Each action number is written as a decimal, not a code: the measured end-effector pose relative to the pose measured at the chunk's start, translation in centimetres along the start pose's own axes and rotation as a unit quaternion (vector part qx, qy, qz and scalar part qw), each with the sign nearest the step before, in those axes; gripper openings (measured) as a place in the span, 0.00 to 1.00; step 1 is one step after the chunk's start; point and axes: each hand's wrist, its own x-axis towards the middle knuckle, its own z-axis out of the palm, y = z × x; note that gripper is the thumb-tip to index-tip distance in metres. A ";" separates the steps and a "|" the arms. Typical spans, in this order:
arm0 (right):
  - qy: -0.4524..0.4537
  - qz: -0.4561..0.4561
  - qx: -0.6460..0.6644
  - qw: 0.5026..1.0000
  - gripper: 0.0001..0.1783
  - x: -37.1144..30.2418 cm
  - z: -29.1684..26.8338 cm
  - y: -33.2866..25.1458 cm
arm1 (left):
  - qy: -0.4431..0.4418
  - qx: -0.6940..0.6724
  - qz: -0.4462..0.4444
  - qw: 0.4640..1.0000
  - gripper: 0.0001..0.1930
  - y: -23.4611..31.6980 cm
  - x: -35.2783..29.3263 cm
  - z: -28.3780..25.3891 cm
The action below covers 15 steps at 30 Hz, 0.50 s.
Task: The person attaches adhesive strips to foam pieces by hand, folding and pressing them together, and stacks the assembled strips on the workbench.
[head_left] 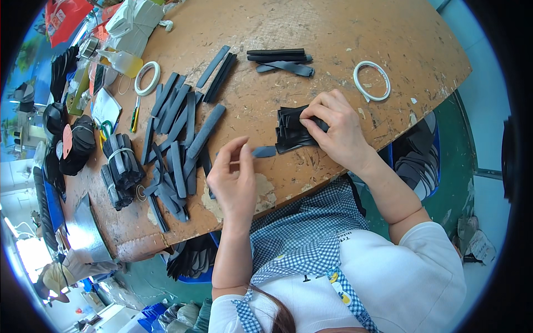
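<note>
Near the table's front edge, my right hand [336, 125] is closed, thumb and fingers pinching a stack of black strips [288, 130] that fan out unevenly to its left. To the left, my left hand [230, 180] is raised over the table with its fingers curled. A single grey strip [265, 151] sticks out past its thumb toward the stack; the strip's other end is hidden behind the hand. Many loose grey strips [177, 119] lie scattered left of my left hand. Further away is a small group of black and grey strips [280, 60].
One tape roll [372, 81] lies at the right, another [147, 77] at the left near a cutter knife [135, 115]. Tied strip bundles [123, 164] sit on the left side, by a bottle of yellow liquid [125, 62]. Filled blue bins [436, 150] stand below the table.
</note>
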 end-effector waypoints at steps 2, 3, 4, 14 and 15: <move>0.012 -0.004 0.003 1.000 0.05 0.2 0.8 0.0 | 0.035 0.122 0.016 0.992 0.10 -1.1 0.0 -1.8; 0.027 -0.009 0.002 1.000 0.06 0.2 1.1 0.0 | 0.050 0.195 0.076 0.977 0.11 -1.9 0.4 -2.6; 0.040 -0.019 0.004 0.999 0.07 0.3 1.5 -0.4 | 0.067 0.269 0.133 0.951 0.12 -2.8 0.6 -3.6; -0.039 -0.188 0.029 0.981 0.18 0.3 9.4 -10.7 | -0.052 0.261 0.087 0.960 0.10 -3.9 1.9 -8.6; -0.039 -0.188 0.003 0.981 0.18 0.6 10.0 -11.2 | -0.046 0.257 0.104 0.960 0.08 -3.6 1.4 -9.0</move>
